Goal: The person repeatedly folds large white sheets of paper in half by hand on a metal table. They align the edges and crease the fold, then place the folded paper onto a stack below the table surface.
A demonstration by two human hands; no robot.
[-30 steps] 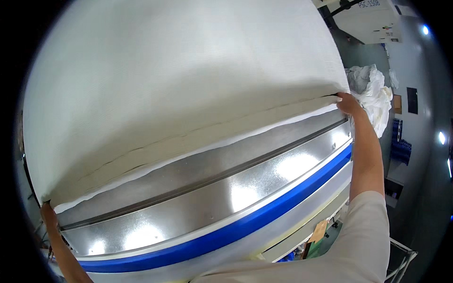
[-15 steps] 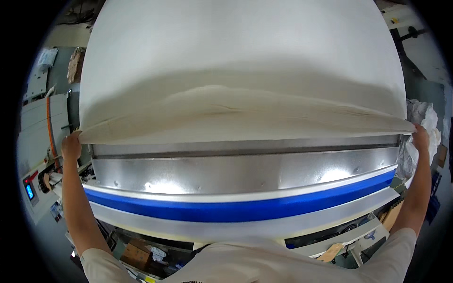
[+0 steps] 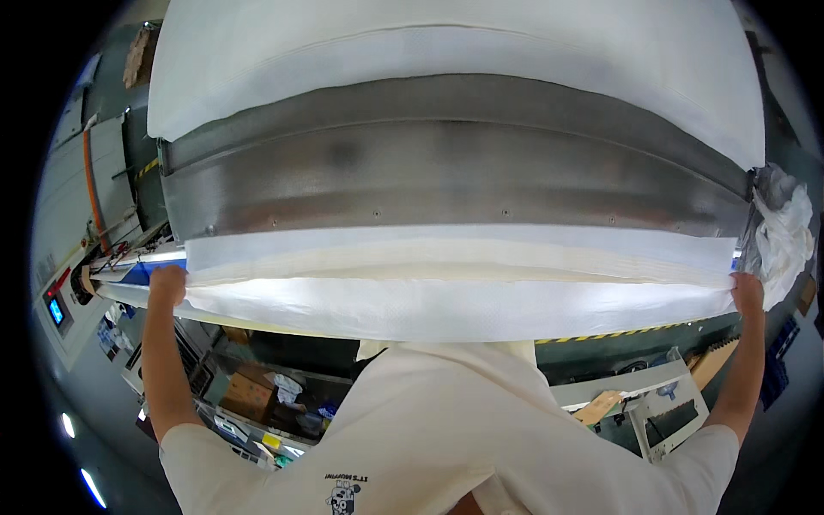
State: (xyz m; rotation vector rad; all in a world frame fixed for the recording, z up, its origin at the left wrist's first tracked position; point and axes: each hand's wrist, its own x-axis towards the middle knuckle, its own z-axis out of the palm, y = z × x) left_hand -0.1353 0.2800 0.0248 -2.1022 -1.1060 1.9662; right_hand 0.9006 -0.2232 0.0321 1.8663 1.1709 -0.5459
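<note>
A wide length of white and cream cloth (image 3: 455, 305) is stretched from side to side in front of my body, with a fold running along its middle. My left hand (image 3: 168, 284) is closed on its left end, and my right hand (image 3: 748, 293) grips the right end. Its far edge lies along the near edge of a broad grey metal panel (image 3: 446, 172). Whether it continues under that panel I cannot tell. Beyond the metal, a large white sheet (image 3: 455, 43) spreads away from me, ending in a curved near edge.
A strip of blue (image 3: 146, 273) on the machine's front shows beside my left hand. Crumpled clear plastic (image 3: 785, 223) hangs at the right end. A control box with a lit screen (image 3: 57, 310) stands at left. Below are a cardboard box (image 3: 247, 388) and a white metal frame (image 3: 665, 399).
Both hands have come nearer to my body and inward, bringing the cloth over the blue strip and front ledge. More of the metal panel shows, with the white sheet's edge now behind it.
</note>
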